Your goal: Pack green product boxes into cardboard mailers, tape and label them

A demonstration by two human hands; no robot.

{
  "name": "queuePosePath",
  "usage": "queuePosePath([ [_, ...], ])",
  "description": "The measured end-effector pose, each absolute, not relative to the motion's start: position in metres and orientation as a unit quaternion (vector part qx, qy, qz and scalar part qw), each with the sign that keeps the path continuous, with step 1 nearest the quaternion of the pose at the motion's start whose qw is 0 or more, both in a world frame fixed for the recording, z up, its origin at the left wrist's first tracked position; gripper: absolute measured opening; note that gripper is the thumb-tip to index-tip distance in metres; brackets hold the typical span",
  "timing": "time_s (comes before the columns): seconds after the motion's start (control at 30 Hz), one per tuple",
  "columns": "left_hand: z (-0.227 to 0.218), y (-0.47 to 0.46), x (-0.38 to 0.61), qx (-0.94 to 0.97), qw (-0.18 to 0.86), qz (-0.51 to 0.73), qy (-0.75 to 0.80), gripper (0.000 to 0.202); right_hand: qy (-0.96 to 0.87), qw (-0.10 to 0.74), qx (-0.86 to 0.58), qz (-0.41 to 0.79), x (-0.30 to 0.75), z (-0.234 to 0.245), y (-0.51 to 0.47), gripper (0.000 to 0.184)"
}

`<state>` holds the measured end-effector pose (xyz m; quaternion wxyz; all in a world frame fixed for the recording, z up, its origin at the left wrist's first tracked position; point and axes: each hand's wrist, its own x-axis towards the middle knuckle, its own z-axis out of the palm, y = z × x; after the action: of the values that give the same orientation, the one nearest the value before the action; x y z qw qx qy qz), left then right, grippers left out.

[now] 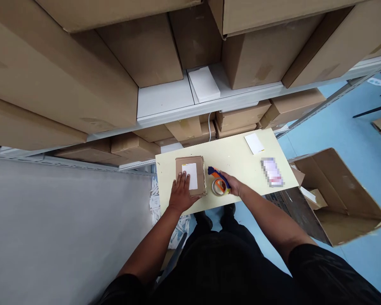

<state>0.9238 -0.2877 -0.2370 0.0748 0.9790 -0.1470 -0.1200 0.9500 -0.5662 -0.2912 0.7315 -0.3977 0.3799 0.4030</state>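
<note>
We stand over a small pale bench and look straight down at it. Our left hand lies flat, fingers spread, on the 6 o'clock end of a small brown box. This box sits at the 9 o'clock side of the bench and carries a white label on top, and our fingertips reach the label's near edge. Our right hand is closed around the handle of a tape gun, orange and blue with a roll of clear tape. It rests on the bench just at 3 o'clock of the box, and we cannot tell whether it touches the box.

At 1 o'clock from the tape gun a white card lies near the far edge of the bench. At 3 o'clock lies a blurred flat thing that we cannot make out.

On the blue floor at 3 o'clock of the bench an open carton lies tipped on its side. Loose papers lie on the floor at 9 o'clock. At 12 o'clock a grey shelf holds large cartons and one flat white box.
</note>
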Motion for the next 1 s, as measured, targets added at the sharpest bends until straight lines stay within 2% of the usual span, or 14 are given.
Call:
queuePosePath([
  [0.17, -0.235, -0.311, 0.928, 0.986, 0.095, -0.102, -0.094, 0.116, 0.418, 0.753, -0.324, 0.392, 0.837, -0.297, -0.554, 0.052],
  [0.27, -0.234, -0.337, 0.927, 0.989, 0.104, -0.096, -0.046, 0.115, 0.419, 0.783, -0.263, 0.377, 0.804, -0.302, -0.542, 0.050],
  [0.4, -0.228, -0.363, 0.911, 0.985, 0.117, -0.124, -0.035, 0.114, 0.419, 0.813, -0.237, 0.328, 0.836, -0.306, -0.537, 0.049],
  [0.5, -0.218, -0.355, 0.904, 0.970, 0.111, -0.171, -0.130, 0.106, 0.410, 0.821, -0.253, 0.307, 0.889, -0.306, -0.558, 0.055],
  [0.6, -0.211, -0.327, 0.920, 0.957, 0.075, -0.182, -0.215, 0.098, 0.389, 0.789, -0.317, 0.355, 0.939, -0.301, -0.587, 0.047],
  [0.73, -0.214, -0.295, 0.956, 0.971, 0.026, -0.148, -0.185, 0.103, 0.372, 0.735, -0.386, 0.415, 0.973, -0.292, -0.611, 0.043],
  [0.83, -0.222, -0.289, 0.966, 0.976, 0.033, -0.152, -0.155, 0.105, 0.389, 0.721, -0.405, 0.407, 0.962, -0.289, -0.613, 0.045],
  [1.0, -0.232, -0.302, 0.962, 0.982, 0.065, -0.121, -0.129, 0.107, 0.420, 0.766, -0.343, 0.345, 0.874, -0.296, -0.590, 0.048],
])
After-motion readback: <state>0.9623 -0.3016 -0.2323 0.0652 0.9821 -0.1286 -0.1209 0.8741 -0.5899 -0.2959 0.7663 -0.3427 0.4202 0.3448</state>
